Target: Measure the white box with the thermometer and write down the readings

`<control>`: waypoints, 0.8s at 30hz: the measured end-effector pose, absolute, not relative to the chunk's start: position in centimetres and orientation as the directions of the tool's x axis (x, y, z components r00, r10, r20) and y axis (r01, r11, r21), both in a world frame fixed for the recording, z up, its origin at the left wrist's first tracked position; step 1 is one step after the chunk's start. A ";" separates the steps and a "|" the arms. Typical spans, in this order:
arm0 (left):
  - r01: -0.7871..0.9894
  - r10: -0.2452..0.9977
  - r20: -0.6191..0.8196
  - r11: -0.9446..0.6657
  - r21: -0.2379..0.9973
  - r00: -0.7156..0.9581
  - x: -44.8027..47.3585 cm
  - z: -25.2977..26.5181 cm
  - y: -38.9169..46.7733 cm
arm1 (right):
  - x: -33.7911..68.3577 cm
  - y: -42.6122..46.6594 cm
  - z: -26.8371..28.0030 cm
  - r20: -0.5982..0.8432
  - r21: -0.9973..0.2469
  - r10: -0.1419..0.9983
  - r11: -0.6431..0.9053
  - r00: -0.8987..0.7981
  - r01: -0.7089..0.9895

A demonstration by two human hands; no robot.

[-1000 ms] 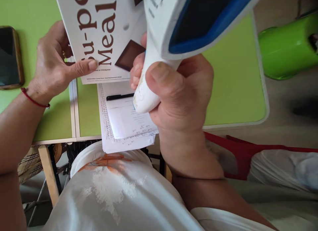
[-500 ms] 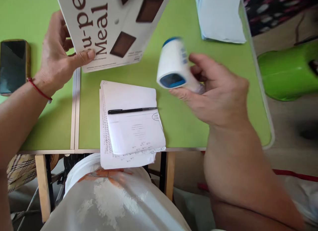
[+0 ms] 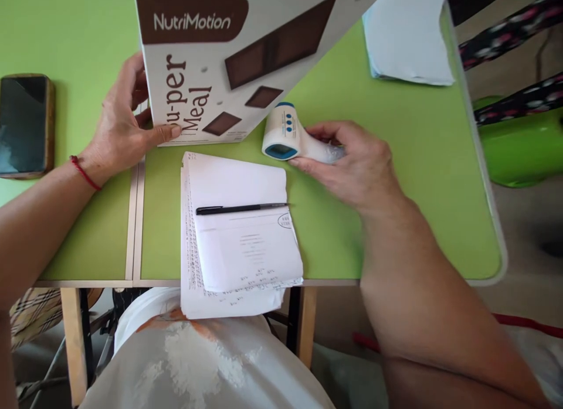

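My left hand [image 3: 127,119] grips the lower left edge of a white and brown NutriMotion box [image 3: 211,57], thumb on its printed front. The box stands tilted at the top of the view, and its upper part is cut off. In my right hand [image 3: 347,157] is a white and blue infrared thermometer [image 3: 281,130], held by its handle beside the box's lower right corner. Its small screen faces me. Below them lies a stack of papers [image 3: 246,251] with a black pen [image 3: 240,208] across it.
A smartphone [image 3: 26,125] lies on the left of the green table [image 3: 334,239]. More folded paper [image 3: 407,37] is at the back right. Beyond the table's right edge are a bright green object [image 3: 523,148] and a person's patterned trouser legs [image 3: 514,40].
The thermometer has come down and left, close to the box's lower corner. The box has also come lower, so its brand name now shows. Both hands keep their hold.
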State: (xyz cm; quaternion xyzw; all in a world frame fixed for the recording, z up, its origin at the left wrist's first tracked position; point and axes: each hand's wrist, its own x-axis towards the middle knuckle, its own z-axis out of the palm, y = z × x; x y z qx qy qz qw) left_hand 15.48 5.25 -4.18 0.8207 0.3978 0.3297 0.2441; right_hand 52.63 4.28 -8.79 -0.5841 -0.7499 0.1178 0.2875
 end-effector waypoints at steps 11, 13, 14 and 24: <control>0.487 0.533 0.237 -0.843 0.229 0.812 14.8 -0.2 -1.8 | 48.6 -2.4 -4.0 0.324 -0.237 0.613 0.790 -0.721 0.565; 0.377 0.424 0.148 -0.888 0.264 0.894 15.5 -0.7 -2.1 | 47.7 -3.2 -4.0 0.291 -0.211 0.643 0.765 -0.708 0.609; 0.362 0.408 0.126 -0.888 0.283 0.904 15.8 -1.0 -2.1 | 47.5 -3.4 -4.0 0.296 -0.200 0.644 0.764 -0.705 0.614; 0.350 0.373 0.044 -0.899 0.263 0.927 16.5 -2.8 -1.8 | 49.3 -3.3 -1.7 0.500 -0.125 0.641 0.719 -0.582 0.684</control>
